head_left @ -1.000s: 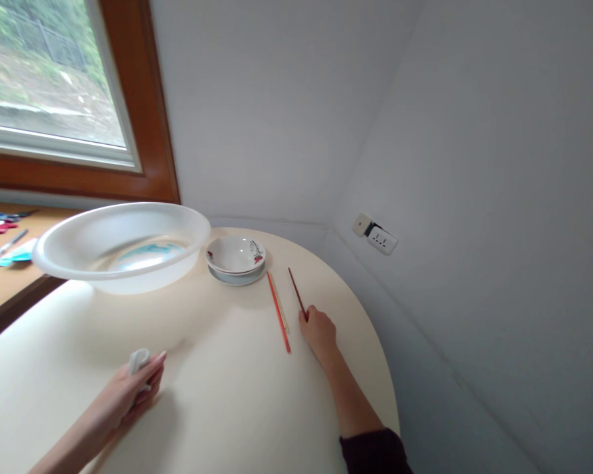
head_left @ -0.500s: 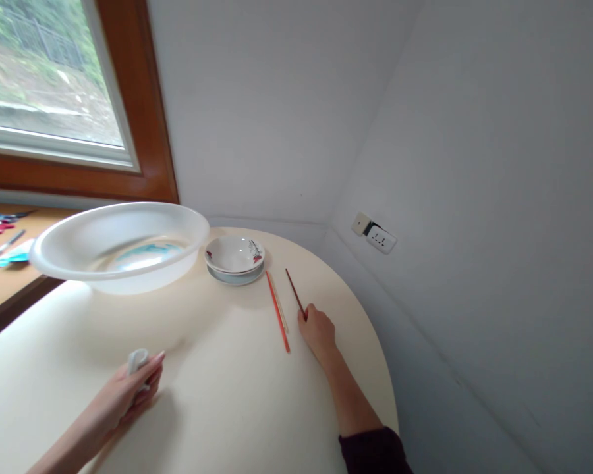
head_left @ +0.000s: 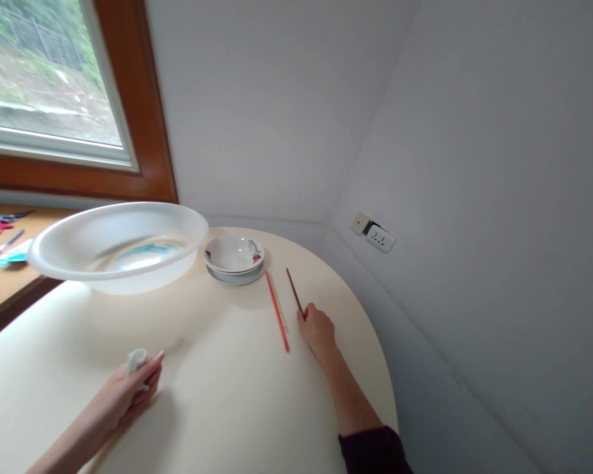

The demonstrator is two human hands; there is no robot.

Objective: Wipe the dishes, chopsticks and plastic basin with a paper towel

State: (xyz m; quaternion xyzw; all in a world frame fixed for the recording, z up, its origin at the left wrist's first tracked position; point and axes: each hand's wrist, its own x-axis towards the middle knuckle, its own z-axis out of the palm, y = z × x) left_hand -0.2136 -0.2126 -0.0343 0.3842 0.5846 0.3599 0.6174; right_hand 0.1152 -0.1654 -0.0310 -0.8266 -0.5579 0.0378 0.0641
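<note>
My right hand (head_left: pixel 317 330) is closed round the near end of dark brown chopsticks (head_left: pixel 295 291), close to the tabletop; I cannot make out whether there is one or a pair. Just left of it lie orange chopsticks (head_left: pixel 277 313) with thin pale chopsticks (head_left: pixel 279 303) alongside. My left hand (head_left: pixel 137 387), at the lower left over the table, is closed on a crumpled white cloth (head_left: pixel 136 360), partly hidden by the fingers. Beyond the chopsticks a white bowl (head_left: pixel 233 253) with a red and black pattern sits on other dishes (head_left: pixel 235 278).
A large translucent basin (head_left: pixel 178 271) stands at the back left of the round cream table (head_left: pixel 217 401). A wooden desk (head_left: pixel 10 280) with scissors and papers adjoins on the left. Walls border the table behind and right, with a power socket (head_left: pixel 380 238).
Almost nothing differs. Both hands keep their grips and places, and the view has shifted very slightly.
</note>
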